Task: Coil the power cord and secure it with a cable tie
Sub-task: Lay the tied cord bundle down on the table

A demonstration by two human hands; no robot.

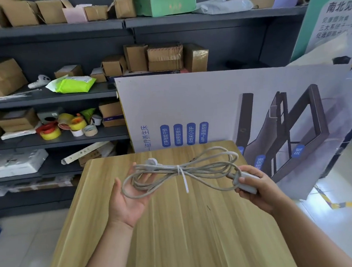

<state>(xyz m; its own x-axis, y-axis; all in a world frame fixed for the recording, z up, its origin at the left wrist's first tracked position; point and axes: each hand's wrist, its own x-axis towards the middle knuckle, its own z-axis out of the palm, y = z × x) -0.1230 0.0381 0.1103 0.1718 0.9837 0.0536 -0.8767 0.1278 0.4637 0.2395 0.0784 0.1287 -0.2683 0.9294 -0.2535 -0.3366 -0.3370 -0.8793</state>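
Note:
A grey-white power cord [206, 169] is coiled into long loops and held above the wooden table [190, 238]. A white cable tie [183, 178] cinches the loops at the middle, its loose tail hanging down. My left hand [126, 198] lies palm up under the left loops, fingers apart, with the round plug [151, 162] by its fingertips. My right hand [259, 192] grips the cord's white block-shaped end [246, 182] together with the right loops.
A large printed carton [221, 108] stands upright just behind the table. Dark metal shelves [50, 97] at the left hold cardboard boxes, tape rolls and packets. A tall poster [334, 13] leans at the far right. Pale tiled floor surrounds the table.

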